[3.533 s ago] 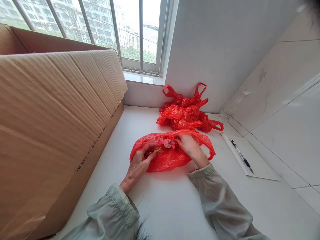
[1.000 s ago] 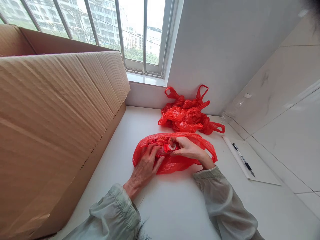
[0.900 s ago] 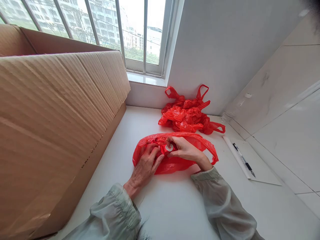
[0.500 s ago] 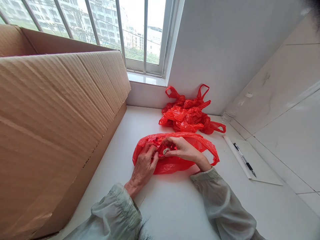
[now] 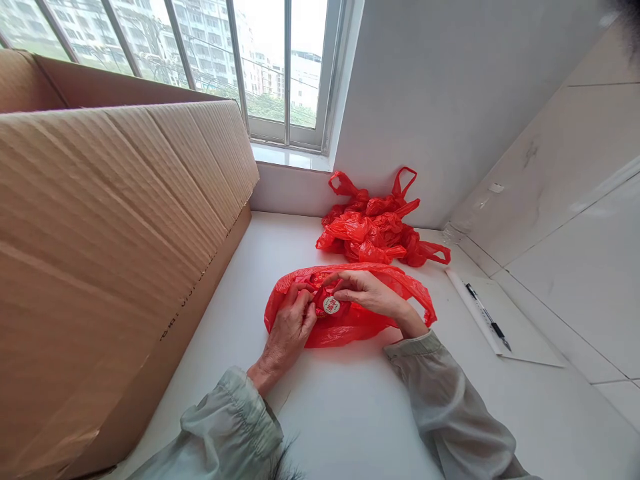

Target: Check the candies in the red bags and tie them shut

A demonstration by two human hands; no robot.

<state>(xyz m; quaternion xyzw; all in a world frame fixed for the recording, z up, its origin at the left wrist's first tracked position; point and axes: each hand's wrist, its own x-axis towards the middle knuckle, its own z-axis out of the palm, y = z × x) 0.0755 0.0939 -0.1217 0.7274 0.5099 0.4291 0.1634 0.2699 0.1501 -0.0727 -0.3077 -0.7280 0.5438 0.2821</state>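
Note:
A red plastic bag point(image 5: 345, 333) lies spread open on the white table in front of me. Inside its mouth is a small red packet point(image 5: 321, 308) with a round white label carrying red print. My left hand point(image 5: 290, 325) reaches into the bag from the left, its fingers curled and closed at the packet's left edge. From the right, my right hand point(image 5: 367, 293) comes over the bag with bent fingers, thumb and fingertips closed at the packet's top and right side. More red wrapping shows just behind the packet, partly covered by my fingers.
A large open cardboard box point(image 5: 125, 220) stands along the left. Behind the bag is a heap of knotted red plastic bags point(image 5: 375, 227) by the wall. To the right lie a white notebook point(image 5: 520, 327) and a black pen point(image 5: 487, 315). A clear plastic bottle point(image 5: 457, 230) rests in the corner.
My right thumb and fingers have shifted up and slightly right off the round label, so more of it shows. My left hand stays almost in place.

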